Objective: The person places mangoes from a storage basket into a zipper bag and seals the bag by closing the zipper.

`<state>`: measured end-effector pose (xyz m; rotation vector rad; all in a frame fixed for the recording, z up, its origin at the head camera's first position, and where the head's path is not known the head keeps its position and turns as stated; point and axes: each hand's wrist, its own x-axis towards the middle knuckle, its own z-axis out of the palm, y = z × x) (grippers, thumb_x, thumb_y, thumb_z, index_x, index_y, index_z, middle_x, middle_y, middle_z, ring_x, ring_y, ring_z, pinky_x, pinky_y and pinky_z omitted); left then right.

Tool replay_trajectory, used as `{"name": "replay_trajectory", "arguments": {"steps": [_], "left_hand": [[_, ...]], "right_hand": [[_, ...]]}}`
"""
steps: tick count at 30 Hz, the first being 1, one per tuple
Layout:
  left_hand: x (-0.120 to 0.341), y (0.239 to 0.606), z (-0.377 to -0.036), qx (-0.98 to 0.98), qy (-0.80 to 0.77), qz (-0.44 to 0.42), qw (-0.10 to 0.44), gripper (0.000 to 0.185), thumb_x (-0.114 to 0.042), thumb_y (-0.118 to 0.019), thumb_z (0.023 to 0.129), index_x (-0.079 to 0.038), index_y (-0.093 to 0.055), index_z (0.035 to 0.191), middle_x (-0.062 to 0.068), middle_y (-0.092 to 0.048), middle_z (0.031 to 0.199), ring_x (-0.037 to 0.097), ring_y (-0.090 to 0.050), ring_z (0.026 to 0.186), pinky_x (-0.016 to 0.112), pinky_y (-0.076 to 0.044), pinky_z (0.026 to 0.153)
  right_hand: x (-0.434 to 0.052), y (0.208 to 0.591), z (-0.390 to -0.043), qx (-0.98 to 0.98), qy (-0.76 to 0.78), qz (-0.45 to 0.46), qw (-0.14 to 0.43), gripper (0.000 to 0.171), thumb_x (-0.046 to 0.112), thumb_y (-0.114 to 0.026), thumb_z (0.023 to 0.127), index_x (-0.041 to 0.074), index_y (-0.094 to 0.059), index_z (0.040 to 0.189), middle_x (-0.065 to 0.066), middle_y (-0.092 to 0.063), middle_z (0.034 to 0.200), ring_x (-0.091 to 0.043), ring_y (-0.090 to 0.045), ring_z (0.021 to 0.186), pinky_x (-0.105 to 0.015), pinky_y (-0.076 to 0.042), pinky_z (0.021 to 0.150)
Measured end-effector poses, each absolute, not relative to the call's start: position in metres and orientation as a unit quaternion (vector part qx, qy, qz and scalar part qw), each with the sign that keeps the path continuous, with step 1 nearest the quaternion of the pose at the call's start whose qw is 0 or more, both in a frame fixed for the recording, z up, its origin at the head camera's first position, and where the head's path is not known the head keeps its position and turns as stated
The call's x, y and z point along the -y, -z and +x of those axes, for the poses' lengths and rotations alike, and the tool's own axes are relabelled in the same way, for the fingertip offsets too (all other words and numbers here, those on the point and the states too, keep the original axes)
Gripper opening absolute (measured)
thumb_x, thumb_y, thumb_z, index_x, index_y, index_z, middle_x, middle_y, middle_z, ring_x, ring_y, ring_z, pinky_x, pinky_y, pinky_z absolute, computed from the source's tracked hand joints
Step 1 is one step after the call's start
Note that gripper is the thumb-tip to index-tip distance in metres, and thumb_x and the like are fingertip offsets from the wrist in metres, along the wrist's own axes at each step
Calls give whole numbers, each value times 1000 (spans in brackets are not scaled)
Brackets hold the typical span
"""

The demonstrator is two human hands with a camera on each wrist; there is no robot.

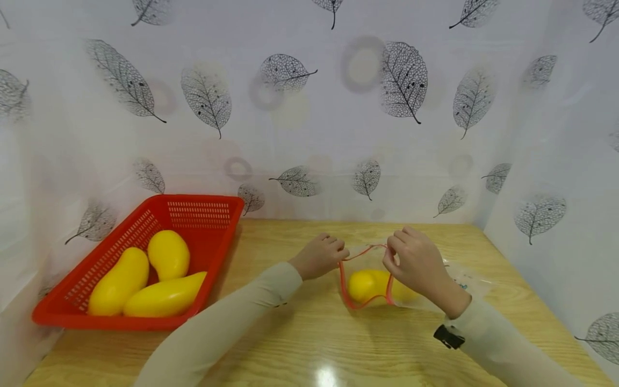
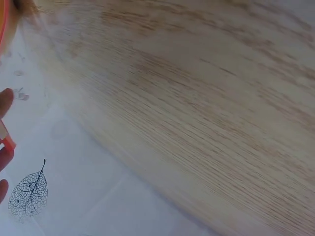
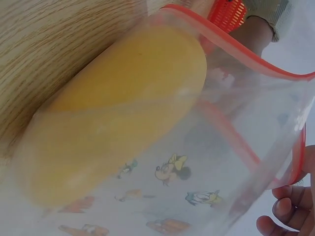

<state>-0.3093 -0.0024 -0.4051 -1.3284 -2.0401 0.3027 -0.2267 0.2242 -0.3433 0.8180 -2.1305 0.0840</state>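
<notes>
A clear plastic pouch with a red-edged mouth (image 1: 355, 307) lies on the table, its opening facing left and towards me. Inside it rests a yellow mango (image 1: 364, 285); cartoon prints show on the film below the mango (image 3: 123, 93) in the right wrist view. My left hand (image 1: 320, 257) pinches the left corner of the red edge. On the opposite side my right hand (image 1: 417, 264) grips the edge between thumb and fingers, so the mouth is spread between both hands. Only the fingertips (image 2: 5, 102) of the left hand show in its wrist view.
A red plastic basket (image 1: 225, 250) stands at the left, holding three yellow mangoes (image 1: 163, 295). The wooden table (image 1: 290, 344) ends at a white curtain (image 1: 314, 134) with leaf prints behind and at both sides. A black clip (image 1: 449, 337) sits on the right sleeve.
</notes>
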Motion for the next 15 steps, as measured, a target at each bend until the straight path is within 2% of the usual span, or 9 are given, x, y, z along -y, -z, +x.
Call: {"name": "replay_trajectory", "arguments": {"steps": [3,5,15], "left_hand": [[1,404,-310,783,-116,-512,334,8,-26,-64,88,-20,-67,93,-6,-64,88,10,-62,80,25,-48,78],[0,403,-309,782,-112,-513,335,8,-24,-62,90,-20,-69,91,-5,-65,87,10,-62,79,26,-48,79],[0,398,-313,792,-81,-493,350,7,-22,-63,88,-20,-69,84,-6,-67,80,11,-64,77,28,-51,81]], "right_hand": [[-225,344,-226,849,-32,325,416,16,6,-56,71,11,-47,59,3,-40,56,-10,-30,56,-22,-29,51],[-226,345,-225,849,-33,325,415,16,6,-56,71,11,-47,59,3,-41,56,-10,-30,56,-22,-29,51],[-232,354,-216,859,-35,310,406,16,9,-57,71,13,-47,59,5,-42,57,-11,-31,56,-22,-28,51]]}}
